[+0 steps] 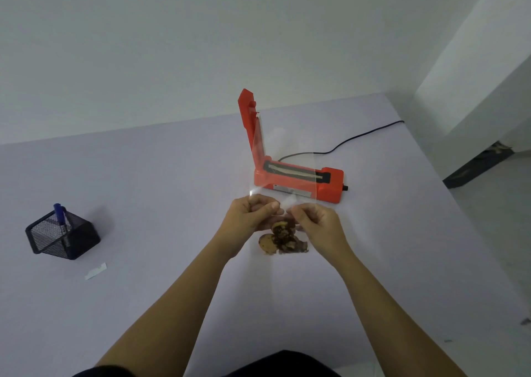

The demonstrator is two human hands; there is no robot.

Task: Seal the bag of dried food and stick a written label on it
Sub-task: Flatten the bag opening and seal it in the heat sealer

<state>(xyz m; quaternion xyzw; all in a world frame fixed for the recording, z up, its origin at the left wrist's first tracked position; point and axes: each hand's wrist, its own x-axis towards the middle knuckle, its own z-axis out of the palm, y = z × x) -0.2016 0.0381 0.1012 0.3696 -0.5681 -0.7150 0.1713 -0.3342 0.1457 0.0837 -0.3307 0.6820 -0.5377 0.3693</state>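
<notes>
Seen from above, two bare hands hold a clear plastic bag (287, 152) upright over a pale surface (143, 190). The left hand (250, 216) and right hand (319, 221) each pinch the film between thumb and curled fingers (271, 205), side by side and nearly touching. Dried food (283, 238), in brown and tan pieces, sits in the bag's bottom just below the fingers. The bag's empty top rises above them.

Just beyond the fingers stands an orange heat sealer (298, 180), its arm (250, 124) raised and its sealing strip exposed. Well to the left of the fingers are a mesh pen holder (61, 234) with a blue pen (60, 216), and a white label slip (95, 271).

The bag looks unsealed. To seal it well, the fingers should probably slide apart to pull the film flat. The food should stay below the seal line, and the mouth should lie wrinkle-free across the strip before the arm comes down.
</notes>
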